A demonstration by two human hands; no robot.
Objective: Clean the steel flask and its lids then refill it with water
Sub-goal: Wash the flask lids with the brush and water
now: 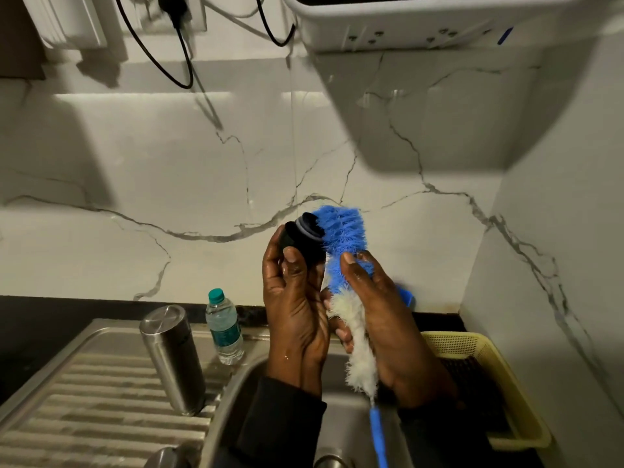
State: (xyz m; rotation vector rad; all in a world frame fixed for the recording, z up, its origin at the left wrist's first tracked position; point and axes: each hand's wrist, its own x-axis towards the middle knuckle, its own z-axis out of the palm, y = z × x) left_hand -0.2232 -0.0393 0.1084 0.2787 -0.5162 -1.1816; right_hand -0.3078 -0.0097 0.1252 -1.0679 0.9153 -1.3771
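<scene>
My left hand (pixel 295 298) grips a black flask lid (pixel 304 239) with a grey ring, held up above the sink (pixel 233 396). My right hand (pixel 388 319) grips a bottle brush (pixel 344 231) around its bristles; the blue bristle end touches the lid, white bristles run lower, and the blue handle points down toward the sink. The steel flask (pixel 172 358) stands upside down on the ribbed drainboard (pixel 84 393) to the left, apart from both hands.
A small plastic water bottle (pixel 224 327) with a teal cap stands behind the flask. A yellow basket (pixel 486 376) sits right of the sink. A tap (pixel 162 459) is at the bottom edge. Cables hang on the marble wall, under a white rack (pixel 422 25).
</scene>
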